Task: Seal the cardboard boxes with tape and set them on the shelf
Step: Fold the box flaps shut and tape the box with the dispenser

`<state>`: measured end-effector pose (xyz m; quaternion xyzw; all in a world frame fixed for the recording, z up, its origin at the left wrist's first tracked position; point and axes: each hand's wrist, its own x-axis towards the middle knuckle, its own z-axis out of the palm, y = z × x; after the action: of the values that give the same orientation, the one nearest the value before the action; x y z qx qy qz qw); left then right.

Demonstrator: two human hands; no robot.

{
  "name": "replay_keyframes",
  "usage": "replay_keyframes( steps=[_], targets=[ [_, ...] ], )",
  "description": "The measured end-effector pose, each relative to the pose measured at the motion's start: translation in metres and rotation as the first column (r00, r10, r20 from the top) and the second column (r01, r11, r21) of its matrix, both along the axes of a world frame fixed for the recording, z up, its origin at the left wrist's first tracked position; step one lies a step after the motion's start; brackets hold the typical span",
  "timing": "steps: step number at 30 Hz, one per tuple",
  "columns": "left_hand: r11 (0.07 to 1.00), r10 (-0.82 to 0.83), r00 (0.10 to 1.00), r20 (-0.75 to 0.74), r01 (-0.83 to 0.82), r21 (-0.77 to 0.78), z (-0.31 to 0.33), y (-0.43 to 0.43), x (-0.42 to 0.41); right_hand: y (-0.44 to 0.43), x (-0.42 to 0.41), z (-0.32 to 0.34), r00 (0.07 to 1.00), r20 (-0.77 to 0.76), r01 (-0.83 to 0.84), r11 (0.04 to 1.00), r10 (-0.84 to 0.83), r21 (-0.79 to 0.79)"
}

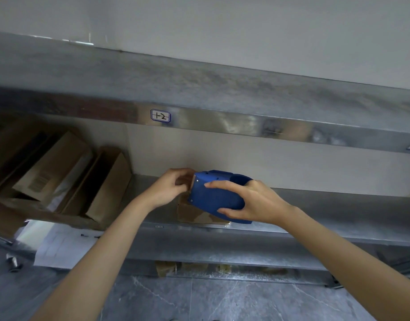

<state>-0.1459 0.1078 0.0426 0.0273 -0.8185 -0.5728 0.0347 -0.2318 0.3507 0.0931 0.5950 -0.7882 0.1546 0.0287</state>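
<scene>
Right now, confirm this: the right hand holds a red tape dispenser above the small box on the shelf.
Wrong colour: the tape dispenser is blue, not red, as the head view shows. The right hand does hold it above the small box on the shelf.

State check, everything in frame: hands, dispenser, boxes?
blue tape dispenser: held off the shelf, serrated blade pointing left.
right hand: grips the blue tape dispenser.
left hand: pinches the tape end at the blade.
small cardboard box: on the shelf under the dispenser; seal hidden.
leaning boxes: tilted, at the shelf's left.
</scene>
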Motion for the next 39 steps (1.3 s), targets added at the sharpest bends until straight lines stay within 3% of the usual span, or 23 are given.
replay_keyframes(
  steps=[7,21,39],
  targets=[
    [0.994,-0.009,0.999,0.036,0.005,0.11,-0.002,0.012,-0.001,0.006,0.001,-0.002,1.0,-0.01,0.016,1.0,-0.016,0.009],
    [0.997,0.042,0.999,-0.026,-0.04,0.067,-0.011,0.014,-0.004,0.008,0.002,-0.006,1.0,-0.018,0.01,0.999,-0.01,0.031],
    [0.995,0.058,0.998,0.037,-0.061,0.083,-0.013,0.011,0.002,0.002,0.004,-0.003,1.0,0.014,0.011,1.0,-0.011,-0.006]
  ],
)
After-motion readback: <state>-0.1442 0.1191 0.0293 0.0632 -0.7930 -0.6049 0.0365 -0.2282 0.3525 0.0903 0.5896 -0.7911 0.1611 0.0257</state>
